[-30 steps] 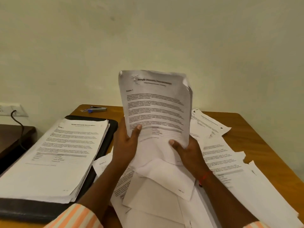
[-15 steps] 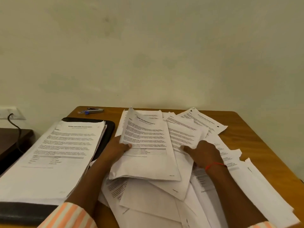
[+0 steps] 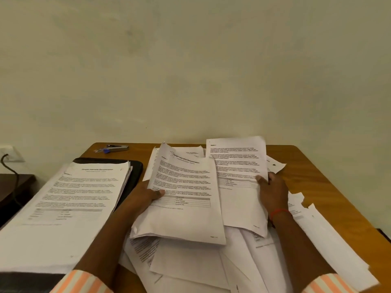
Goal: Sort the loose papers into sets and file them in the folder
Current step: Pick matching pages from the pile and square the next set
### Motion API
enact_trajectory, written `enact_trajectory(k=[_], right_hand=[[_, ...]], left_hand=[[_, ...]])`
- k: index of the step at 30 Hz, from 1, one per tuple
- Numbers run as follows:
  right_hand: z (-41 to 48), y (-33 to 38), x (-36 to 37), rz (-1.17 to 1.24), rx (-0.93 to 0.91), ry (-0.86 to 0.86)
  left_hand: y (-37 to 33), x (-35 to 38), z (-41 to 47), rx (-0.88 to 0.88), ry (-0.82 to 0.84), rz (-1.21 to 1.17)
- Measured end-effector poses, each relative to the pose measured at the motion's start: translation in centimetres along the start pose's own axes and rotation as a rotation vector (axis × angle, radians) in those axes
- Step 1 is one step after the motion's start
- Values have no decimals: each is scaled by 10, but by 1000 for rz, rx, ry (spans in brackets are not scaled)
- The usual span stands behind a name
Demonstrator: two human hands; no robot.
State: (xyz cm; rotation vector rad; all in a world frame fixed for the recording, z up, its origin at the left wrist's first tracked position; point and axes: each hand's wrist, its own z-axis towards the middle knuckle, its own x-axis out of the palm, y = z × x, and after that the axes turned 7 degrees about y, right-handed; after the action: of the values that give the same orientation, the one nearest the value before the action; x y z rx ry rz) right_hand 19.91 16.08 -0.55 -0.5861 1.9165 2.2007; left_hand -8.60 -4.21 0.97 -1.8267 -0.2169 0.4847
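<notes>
Smooth brown wooden bench (image 3: pixel 317 178) under a cream wall (image 3: pixel 190 70) carries a heap of white loose papers (image 3: pixel 190 267). The left hand (image 3: pixel 143 197) grips a curling printed set (image 3: pixel 186 216), thumb on top; the right hand (image 3: pixel 273 193) pinches one flat sheet (image 3: pixel 237 161). At left, a black folder (image 3: pixel 135 168) lies beneath a thick stack (image 3: pixel 69 208).

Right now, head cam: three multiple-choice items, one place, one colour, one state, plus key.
1. Where is the stapler? A) on the stacked papers B) far left corner of the table C) in a hand
2. The thread on the right wrist? A) blue B) green C) red
3. The left hand? A) flat on the table B) gripping a paper set C) holding a pen
Key: 1 B, lies beyond the black folder; 2 C, red band shows; 3 B, thumb over the set's top page.
</notes>
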Motion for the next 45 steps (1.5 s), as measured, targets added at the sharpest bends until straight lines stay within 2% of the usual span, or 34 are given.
enact_trajectory(k=[11,16,19,23,29,34,38,40,42,45], right_hand=[[1,0,2,74,5,13],[-9,9,13,137,22,164],[-19,18,25,166,-14,276],[-28,24,36,234,-40,307],[-36,30,39,368,39,359],[-38,36,41,509,35,396],[-42,33,43,458,-57,485],[-44,32,43,393,-97,469],[-46,38,41,344,-172,412],[-56,57,33,336,-327,266]], left_hand=[[-4,1,-2,55,22,-79],[-5,10,-4,116,55,-171],[-5,17,-4,149,19,-160],[-6,24,-4,156,-24,-176],[-6,30,-4,198,6,-209],[-3,36,-3,230,15,-157],[-2,39,-4,247,-27,-166],[-1,39,-3,278,-67,-169],[-5,40,-8,369,-136,-155],[-21,44,-23,596,-245,-138]])
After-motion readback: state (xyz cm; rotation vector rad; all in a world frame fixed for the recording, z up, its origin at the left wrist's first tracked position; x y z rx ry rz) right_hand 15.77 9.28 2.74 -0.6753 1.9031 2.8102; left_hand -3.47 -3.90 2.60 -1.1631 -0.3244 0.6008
